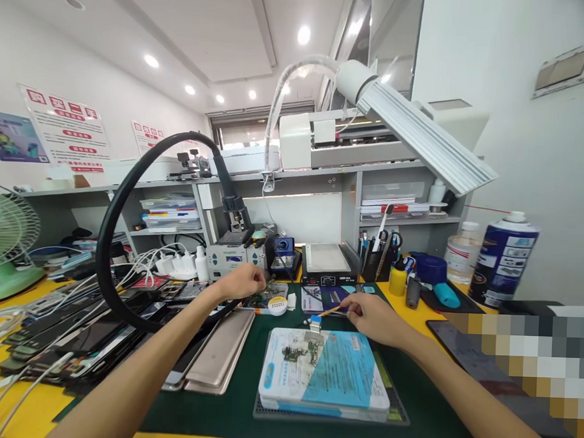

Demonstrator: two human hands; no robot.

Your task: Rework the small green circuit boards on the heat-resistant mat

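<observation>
**2 hands at a busy repair bench**

A big yellow table [13, 375] fills the room's front. A dark green mat [247, 409] lies on it. A long white lamp [419, 137] hangs over the bench, and a thick black hose [110, 232] bends in a big loop on the left. A green fan [6, 247] stands at the far left. A pile of dark phone screens [62, 342] lies beside the hose. 2 gold phone backs [220, 357] lie side by side on the mat, just left of a white and blue box [344, 380]. A blue spray can [504, 258] stands at the right.

On the box lies a small green circuit board [294, 354]. A tiny blue clip [316, 322] sits at the box's top edge.

The left hand [242, 282] reaches far out, near a grey work station [230, 258]. Its fingers are curled in. They are over small green parts and a little round tin [277, 305], but I cannot tell what they grip.

The right hand [375, 318] is just past the box. Its fingers pinch a thin yellow tool [331, 310]. The tool points left, and its tip is near the blue clip.
</observation>
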